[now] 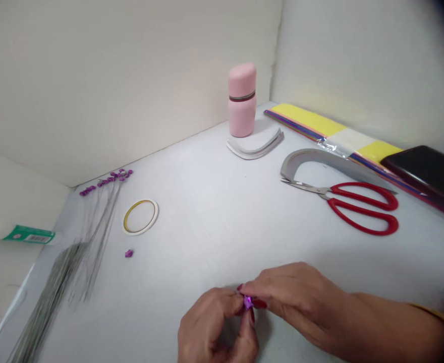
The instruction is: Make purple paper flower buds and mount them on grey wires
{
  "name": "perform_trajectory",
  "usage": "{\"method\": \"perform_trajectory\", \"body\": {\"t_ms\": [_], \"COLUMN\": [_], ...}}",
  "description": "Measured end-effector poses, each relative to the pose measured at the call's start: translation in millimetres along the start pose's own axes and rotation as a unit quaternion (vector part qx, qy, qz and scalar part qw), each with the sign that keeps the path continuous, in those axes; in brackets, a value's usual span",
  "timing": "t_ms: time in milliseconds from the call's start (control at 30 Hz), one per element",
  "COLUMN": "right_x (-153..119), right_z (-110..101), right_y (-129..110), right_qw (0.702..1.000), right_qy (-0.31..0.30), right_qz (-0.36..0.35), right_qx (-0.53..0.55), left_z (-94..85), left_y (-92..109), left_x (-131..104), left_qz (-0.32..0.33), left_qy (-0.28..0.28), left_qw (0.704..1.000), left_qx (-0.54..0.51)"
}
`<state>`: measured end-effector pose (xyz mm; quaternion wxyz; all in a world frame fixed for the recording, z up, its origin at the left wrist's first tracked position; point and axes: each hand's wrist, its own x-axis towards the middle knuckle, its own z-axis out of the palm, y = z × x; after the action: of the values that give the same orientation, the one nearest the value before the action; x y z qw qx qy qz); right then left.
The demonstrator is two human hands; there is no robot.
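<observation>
Purple star [248, 302] btwn L hand [215, 322] & R hand [301, 302], near-right of tape roll [155, 218].
Grip: both hands' fingertips pinch it (finished or not, can't tell); wire-stemmed purple pieces [113, 176], apparently done, lie beyond roll; loose purple star [129, 253], seemingly unwired, just nearer.

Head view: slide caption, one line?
Left hand and right hand hold a small purple piece over a white table, with red-handled scissors and tape roll nearby.
</observation>
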<state>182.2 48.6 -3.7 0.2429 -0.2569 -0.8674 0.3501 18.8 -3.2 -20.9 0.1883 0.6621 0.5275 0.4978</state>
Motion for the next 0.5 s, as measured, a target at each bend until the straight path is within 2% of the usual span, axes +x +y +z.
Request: {"method": "perform_trajectory", "body": {"t_ms": [100, 267, 500], "right_x": [-0.4, -0.6, -0.9], "right_z": [1.2, 5.2, 9.6], "right_y": [1.0, -0.9, 0.6], "right_qw": [0.999, 0.992, 0.991], "right_qy": [0.042, 0.123, 0.125], "right_qz": [-0.005, 0.030, 0.035], "right_qx": [-0.012, -0.008, -0.010], "left_z": [-2.0, -5.4, -6.0], "left_y": [-1.1, -0.8, 1.3], "left_x": [-1.6, -4.3, -3.8], "left_qz": [-0.026, -0.094, -0.061], "left_qy": [-0.009, -0.020, -0.040], "left_qw": [1.000, 0.995, 0.997], "left_qx": [-0.010, -0.026, 0.034]}}
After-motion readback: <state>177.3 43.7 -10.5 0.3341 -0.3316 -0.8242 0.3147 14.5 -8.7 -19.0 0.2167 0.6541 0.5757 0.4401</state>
